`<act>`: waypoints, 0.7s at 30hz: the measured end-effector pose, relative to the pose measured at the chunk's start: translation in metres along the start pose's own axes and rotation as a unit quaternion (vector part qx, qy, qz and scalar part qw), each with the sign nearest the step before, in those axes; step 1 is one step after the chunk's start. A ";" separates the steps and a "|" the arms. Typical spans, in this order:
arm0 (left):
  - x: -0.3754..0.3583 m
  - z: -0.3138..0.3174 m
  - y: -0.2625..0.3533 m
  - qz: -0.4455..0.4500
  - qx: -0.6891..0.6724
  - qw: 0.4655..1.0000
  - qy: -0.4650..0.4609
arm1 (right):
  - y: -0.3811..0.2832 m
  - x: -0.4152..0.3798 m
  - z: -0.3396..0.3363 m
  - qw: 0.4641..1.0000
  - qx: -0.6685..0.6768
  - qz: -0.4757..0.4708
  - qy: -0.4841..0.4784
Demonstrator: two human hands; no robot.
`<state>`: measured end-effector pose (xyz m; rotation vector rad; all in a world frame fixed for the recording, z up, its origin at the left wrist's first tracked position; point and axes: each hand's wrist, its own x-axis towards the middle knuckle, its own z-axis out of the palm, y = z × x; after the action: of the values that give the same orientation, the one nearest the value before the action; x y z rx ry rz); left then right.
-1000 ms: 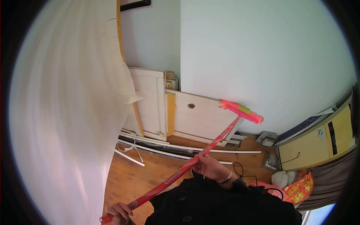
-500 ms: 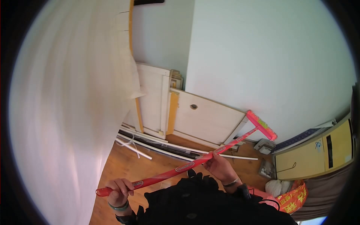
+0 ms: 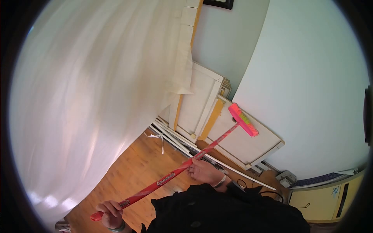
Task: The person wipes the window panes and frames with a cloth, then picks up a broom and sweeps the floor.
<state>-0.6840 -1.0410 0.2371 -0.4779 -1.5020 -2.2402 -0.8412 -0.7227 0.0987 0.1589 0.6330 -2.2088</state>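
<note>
A long broom [image 3: 166, 178] with a red handle slants across the view, from the lower left up to the middle right. Its pink head [image 3: 244, 119] carries pink and yellow-green bristles and is raised in front of the leaning panels. Near the handle's end, my left hand [image 3: 110, 214] is closed around it. Further up, about mid-handle, my right hand [image 3: 204, 171] grips it with the fingers partly behind the pole.
A large pale curtain or sheet [image 3: 97, 97] hangs on the left. White panels [image 3: 200, 101] lean against the wall, with white tubes [image 3: 233, 169] on the wooden floor [image 3: 136, 167] before them. A yellow cabinet [image 3: 318, 202] stands at the right.
The view has turned to the right-hand tilt, shifting the scene. Relative to the panels, the broom head has moved left, now overlapping the right panel. Both hands keep their hold on the handle.
</note>
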 end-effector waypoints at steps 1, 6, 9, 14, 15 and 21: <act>-0.007 -0.002 -0.002 -0.006 0.011 0.999 0.030 | 0.002 0.006 -0.001 0.999 -0.019 0.008 -0.024; -0.025 -0.006 -0.009 -0.015 0.028 0.995 0.097 | 0.012 0.024 -0.016 0.998 -0.048 0.020 -0.027; -0.033 -0.015 -0.021 -0.027 0.001 0.993 0.113 | 0.018 0.030 -0.031 0.998 -0.048 0.034 -0.021; -0.042 -0.004 -0.058 -0.135 0.041 0.973 0.180 | 0.047 0.047 -0.074 0.994 -0.041 0.079 0.065; -0.041 0.006 -0.064 -0.166 0.067 0.968 0.178 | 0.057 0.053 -0.095 0.994 -0.036 0.081 0.066; -0.018 0.048 -0.075 -0.256 0.080 0.962 0.041 | 0.071 0.051 -0.140 0.981 0.052 0.124 0.139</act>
<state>-0.7032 -0.9686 0.1866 0.0677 -1.9103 -2.4359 -0.8350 -0.7270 -0.0665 0.5781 0.6120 -1.9937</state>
